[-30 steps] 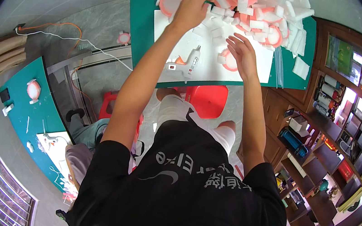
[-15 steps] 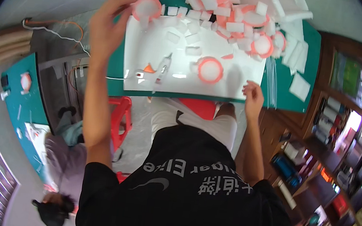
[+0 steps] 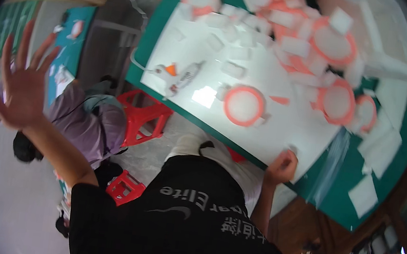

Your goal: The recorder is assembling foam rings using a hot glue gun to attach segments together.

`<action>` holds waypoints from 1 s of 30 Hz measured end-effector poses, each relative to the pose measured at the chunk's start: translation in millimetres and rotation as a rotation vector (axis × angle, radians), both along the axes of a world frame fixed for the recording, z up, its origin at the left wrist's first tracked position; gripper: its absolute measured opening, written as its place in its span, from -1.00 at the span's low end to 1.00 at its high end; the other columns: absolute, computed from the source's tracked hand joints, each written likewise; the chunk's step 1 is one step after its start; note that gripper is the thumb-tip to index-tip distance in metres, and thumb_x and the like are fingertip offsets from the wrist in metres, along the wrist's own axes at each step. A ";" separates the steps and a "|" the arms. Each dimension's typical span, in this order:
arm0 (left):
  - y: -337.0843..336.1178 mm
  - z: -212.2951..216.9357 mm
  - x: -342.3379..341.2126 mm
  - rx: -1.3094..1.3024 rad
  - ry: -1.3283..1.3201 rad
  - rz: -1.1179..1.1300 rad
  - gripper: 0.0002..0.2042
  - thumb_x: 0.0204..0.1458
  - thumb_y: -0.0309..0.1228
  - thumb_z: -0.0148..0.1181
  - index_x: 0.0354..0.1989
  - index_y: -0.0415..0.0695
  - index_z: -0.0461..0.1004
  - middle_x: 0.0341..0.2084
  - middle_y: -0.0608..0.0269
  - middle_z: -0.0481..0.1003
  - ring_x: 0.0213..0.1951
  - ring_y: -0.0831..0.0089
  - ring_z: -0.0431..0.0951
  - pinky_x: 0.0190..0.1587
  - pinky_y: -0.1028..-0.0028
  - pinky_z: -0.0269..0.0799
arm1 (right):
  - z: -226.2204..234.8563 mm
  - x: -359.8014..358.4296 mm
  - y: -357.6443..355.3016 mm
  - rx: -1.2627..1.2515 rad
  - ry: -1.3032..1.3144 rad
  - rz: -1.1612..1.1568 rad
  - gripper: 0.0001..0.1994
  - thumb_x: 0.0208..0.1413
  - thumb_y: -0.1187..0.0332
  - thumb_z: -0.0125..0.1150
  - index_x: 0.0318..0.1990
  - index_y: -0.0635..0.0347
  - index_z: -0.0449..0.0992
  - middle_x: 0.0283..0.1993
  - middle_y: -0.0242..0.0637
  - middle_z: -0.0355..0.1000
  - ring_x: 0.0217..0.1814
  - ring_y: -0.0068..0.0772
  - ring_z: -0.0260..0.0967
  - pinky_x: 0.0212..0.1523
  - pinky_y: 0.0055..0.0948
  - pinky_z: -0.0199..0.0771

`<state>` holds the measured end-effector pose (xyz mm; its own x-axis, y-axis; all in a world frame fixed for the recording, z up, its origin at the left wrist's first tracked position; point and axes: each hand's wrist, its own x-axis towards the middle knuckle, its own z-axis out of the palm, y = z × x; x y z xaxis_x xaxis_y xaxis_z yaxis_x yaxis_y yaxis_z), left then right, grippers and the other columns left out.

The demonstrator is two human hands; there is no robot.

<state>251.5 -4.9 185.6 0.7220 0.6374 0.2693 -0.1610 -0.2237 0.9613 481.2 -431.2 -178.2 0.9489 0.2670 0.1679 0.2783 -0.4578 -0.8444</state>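
Note:
My left hand [image 3: 25, 83] is raised off to the left, away from the table, fingers spread and holding nothing. At the near right edge of the white board [image 3: 182, 93], my right hand [image 3: 282, 167] rests with its fingers curled in; nothing shows in them. A pink ring with a white middle [image 3: 244, 105] lies on the board, small white blocks at its rim. Beside it is a thin pink scrap [image 3: 280, 100]. Towards the board's left lie a white tube [image 3: 185, 78] and a small orange-tipped white tool [image 3: 166, 69]. Another pink ring [image 3: 200, 0] sits at the far left corner.
Pink rings and white foam blocks [image 3: 296, 46] pile up at the far side of the green table [image 3: 386, 200]. Clear strips [image 3: 331, 164] and white sheets [image 3: 363, 195] lie at the right. Red stools [image 3: 145, 119] and a seated person [image 3: 86, 122] are at the left.
My left hand has left the pink ring at the far left corner and swung out left, fingers spreading. The view has turned. My right hand stays by the board's near edge, its fingers more curled.

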 end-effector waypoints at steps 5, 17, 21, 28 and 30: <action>5.8 11.2 12.7 -0.155 0.017 -0.248 0.02 0.08 0.39 -0.21 0.50 -0.12 -0.33 0.43 -0.37 -0.33 0.31 -0.53 0.03 0.30 -0.26 0.01 | 0.0 -0.8 6.6 0.056 -0.028 0.025 -0.85 0.23 0.49 0.13 -0.18 0.44 0.51 -0.26 -0.16 0.48 -0.25 -0.36 0.43 -0.18 -0.45 0.48; 32.5 3.0 -9.1 0.137 -0.079 -0.812 -0.11 0.17 0.31 -0.27 0.46 -0.19 -0.07 0.39 -0.32 -0.02 0.26 -0.36 0.23 0.31 -0.23 0.03 | 7.6 1.2 15.6 0.036 -0.072 0.074 -0.88 0.21 0.49 0.13 -0.19 0.38 0.51 -0.26 -0.17 0.49 -0.26 -0.33 0.45 -0.18 -0.42 0.48; 34.5 6.5 -29.7 0.510 0.745 -0.363 -0.45 0.25 -0.10 -0.09 0.36 -0.10 0.21 0.34 0.10 0.23 0.34 -0.01 0.22 0.39 0.03 0.00 | 7.5 3.3 13.4 0.043 -0.101 0.034 -0.87 0.19 0.45 0.17 -0.21 0.35 0.53 -0.29 -0.18 0.52 -0.28 -0.37 0.46 -0.19 -0.43 0.47; 53.2 18.6 -89.9 1.162 0.917 -0.017 -0.36 0.19 -0.61 -0.12 0.43 0.24 0.09 0.39 0.20 0.17 0.38 0.20 0.19 0.29 0.40 0.34 | 4.6 6.8 19.5 0.117 -0.147 0.005 -0.90 0.15 0.48 0.18 -0.25 0.32 0.55 -0.35 -0.20 0.52 -0.37 -0.38 0.44 -0.29 -0.47 0.45; 65.8 9.0 -98.1 0.918 0.957 0.046 -0.44 0.21 -0.50 -0.06 0.41 0.11 0.12 0.37 0.13 0.19 0.37 0.15 0.21 0.30 0.34 0.30 | 3.4 6.5 20.0 0.090 -0.123 0.000 -0.90 0.15 0.47 0.18 -0.24 0.32 0.56 -0.36 -0.21 0.52 -0.38 -0.39 0.44 -0.29 -0.47 0.44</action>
<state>153.4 60.8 194.7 0.8496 0.5272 0.0129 0.5157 -0.8357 0.1888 487.7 -411.1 -174.8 0.9197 0.2457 0.3063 0.3823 -0.3820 -0.8414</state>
